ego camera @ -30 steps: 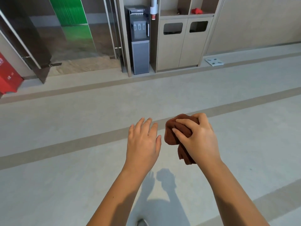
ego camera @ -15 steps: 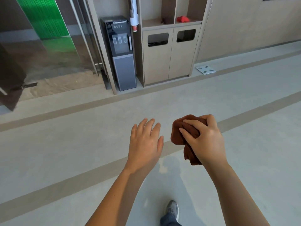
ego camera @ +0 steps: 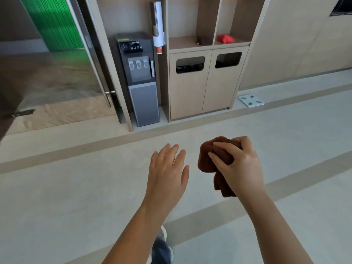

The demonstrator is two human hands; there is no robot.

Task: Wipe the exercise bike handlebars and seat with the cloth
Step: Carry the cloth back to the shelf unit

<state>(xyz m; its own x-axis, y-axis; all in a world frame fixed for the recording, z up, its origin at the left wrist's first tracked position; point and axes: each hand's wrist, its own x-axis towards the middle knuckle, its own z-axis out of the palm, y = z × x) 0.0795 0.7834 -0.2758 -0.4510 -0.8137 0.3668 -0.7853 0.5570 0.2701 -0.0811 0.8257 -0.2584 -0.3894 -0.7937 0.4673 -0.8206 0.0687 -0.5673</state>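
Right hand clenched around a bunched brown cloth; fingers pressed over the top, a loose tail hanging below the palm. Left hand empty, fingers spread, palm down, just beside the cloth but not touching. Both held out over bare floor. No bike in view, so handlebars and seat are untouched; wiping not yet begun.

Risks, as judged: the hanging tail could slip free if the grip loosens mid-stride. The cloth is wadded, so it would smear rather than wipe unless opened out first. A scale lies on the floor ahead right, a trip hazard if the path bends that way.

Versus half a second ago: dispenser and cabinet sit further right and nearer centre; view has swung left. Hands and grip unchanged.
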